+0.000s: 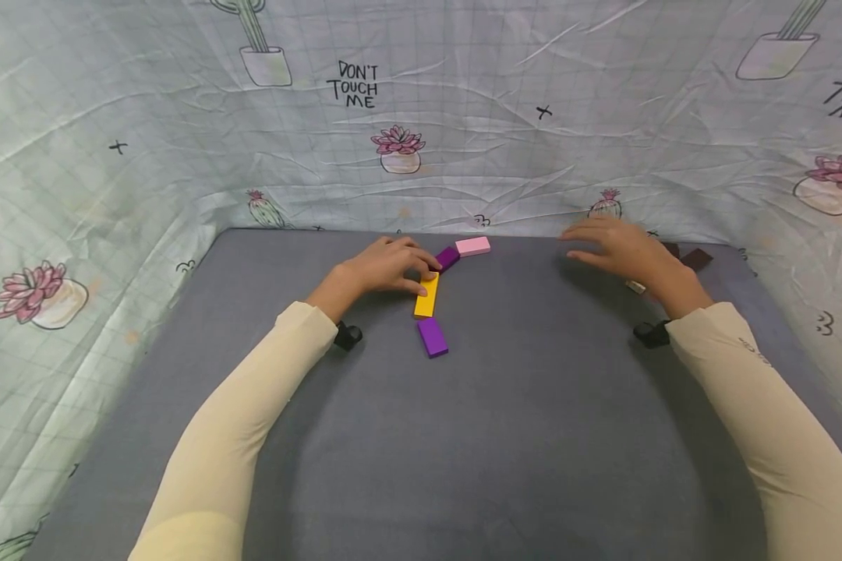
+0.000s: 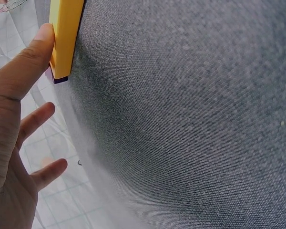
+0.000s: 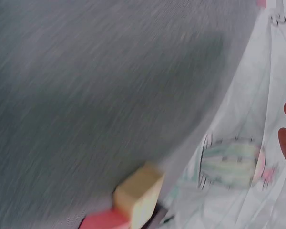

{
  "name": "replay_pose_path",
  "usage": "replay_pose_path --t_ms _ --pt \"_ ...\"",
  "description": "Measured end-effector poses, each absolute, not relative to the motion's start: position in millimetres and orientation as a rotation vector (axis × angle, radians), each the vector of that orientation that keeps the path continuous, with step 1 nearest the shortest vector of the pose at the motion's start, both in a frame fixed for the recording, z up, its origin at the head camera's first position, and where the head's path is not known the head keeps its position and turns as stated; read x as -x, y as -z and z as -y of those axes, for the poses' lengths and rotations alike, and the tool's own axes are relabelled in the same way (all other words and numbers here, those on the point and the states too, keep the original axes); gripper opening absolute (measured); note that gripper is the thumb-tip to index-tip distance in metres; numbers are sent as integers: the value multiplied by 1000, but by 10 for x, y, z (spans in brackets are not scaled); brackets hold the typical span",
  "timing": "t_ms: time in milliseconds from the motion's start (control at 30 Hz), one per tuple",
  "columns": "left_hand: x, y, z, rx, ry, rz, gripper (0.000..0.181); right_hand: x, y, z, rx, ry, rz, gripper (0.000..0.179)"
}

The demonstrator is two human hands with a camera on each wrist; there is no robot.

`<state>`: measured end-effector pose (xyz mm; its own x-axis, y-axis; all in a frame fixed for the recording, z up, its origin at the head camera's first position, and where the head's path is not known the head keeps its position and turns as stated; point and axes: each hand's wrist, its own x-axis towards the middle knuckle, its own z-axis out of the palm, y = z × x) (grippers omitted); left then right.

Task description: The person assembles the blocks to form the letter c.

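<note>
My left hand (image 1: 387, 266) pinches a yellow block (image 1: 426, 300) on the grey table. In the left wrist view the thumb (image 2: 42, 42) lies against the block's side, while two other fingers stretch out apart from it. Beyond the yellow block is a dark purple block (image 1: 447, 259), its left end overlapped by my fingers, and a pink block (image 1: 473, 247) comes after it. A brighter purple block (image 1: 433, 337) lies just below the yellow one, slightly slanted. Over the right side of the table hangs my right hand (image 1: 620, 248), fingers extended, holding nothing.
Near the right back corner, partly behind my right forearm, are dark brown blocks (image 1: 697, 259) and a pale wood-coloured block (image 1: 635, 287). The right wrist view shows a red block (image 3: 105, 220) beside it. A printed cloth (image 1: 477, 156) hangs along the table's back edge.
</note>
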<state>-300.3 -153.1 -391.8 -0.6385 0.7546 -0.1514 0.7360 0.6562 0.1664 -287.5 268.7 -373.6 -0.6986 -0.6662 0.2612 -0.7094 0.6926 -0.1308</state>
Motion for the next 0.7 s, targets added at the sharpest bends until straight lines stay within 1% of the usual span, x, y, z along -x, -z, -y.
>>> replay_pose_path --t_ms 300,700 --pt "2999 3916 1552 -1205 -133 -2671 38 2673 3678 -3106 -975 -331 2761 37" --pt "3001 3919 1540 -1214 -141 -2661 38 2478 3728 -3406 -782 -293 2868 33"
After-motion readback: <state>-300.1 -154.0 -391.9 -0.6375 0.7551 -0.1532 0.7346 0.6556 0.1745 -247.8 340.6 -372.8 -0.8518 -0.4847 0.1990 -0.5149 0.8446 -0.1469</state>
